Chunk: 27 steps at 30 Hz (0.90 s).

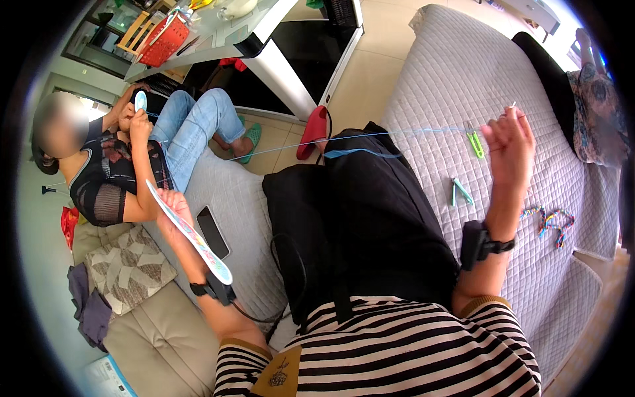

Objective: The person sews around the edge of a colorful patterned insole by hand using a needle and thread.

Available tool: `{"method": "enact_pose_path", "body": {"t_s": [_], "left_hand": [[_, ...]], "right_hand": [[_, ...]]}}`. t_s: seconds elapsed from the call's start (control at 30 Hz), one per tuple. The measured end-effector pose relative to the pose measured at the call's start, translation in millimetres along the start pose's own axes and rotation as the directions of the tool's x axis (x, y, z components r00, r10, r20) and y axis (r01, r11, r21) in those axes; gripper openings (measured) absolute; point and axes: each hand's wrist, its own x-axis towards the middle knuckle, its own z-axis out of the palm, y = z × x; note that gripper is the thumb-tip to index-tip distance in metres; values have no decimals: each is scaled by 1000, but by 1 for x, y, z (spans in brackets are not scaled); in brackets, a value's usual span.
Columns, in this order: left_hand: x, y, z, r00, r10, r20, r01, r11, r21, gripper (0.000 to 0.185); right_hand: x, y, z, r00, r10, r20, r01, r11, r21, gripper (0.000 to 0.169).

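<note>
My left hand (174,208) grips a thin white oval board (191,235) with a coloured printed face, held up at a slant over the grey seat cover. A light blue thread (297,145) runs from near that hand across my lap to my raised right hand (511,144), whose fingers are pinched around a small white tip, perhaps a needle or hook. More blue strands (357,153) lie on my black trousers. Below and left of my right hand, green thread snips (475,141) and a pale green folding tool (461,192) rest on the quilted cover, with a braided multicoloured cord (549,223) to their right.
Another person (119,149) sits at the left, holding a small oval board with blue thread. A black phone (213,232) lies on the grey cover beside my left arm. A table (213,49) with a red basket (163,39) stands ahead; a second person's patterned clothing (598,114) shows far right.
</note>
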Motion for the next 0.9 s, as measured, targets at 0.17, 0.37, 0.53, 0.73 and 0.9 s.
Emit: {"method": "enact_pose_path", "body": {"t_s": [0.17, 0.37, 0.53, 0.73, 0.9], "left_hand": [[-49, -133, 156, 829, -542, 139, 554, 756, -349, 20], [-104, -188, 225, 508, -743, 436, 856, 491, -161, 32], [-121, -205, 232, 427, -757, 495, 904, 360, -230, 39], [-126, -215, 229, 445, -703, 555, 895, 343, -284, 43], [-123, -220, 225, 423, -683, 596, 906, 330, -265, 43]], "right_hand": [[-45, 26, 68, 967, -167, 194, 215, 942, -259, 13], [-111, 40, 127, 804, -54, 592, 311, 887, -341, 9], [-118, 48, 129, 650, -191, 736, 500, 836, -224, 15], [-116, 44, 127, 649, -203, 733, 520, 821, -234, 14], [-115, 40, 127, 670, -194, 716, 499, 832, -242, 12]]}}
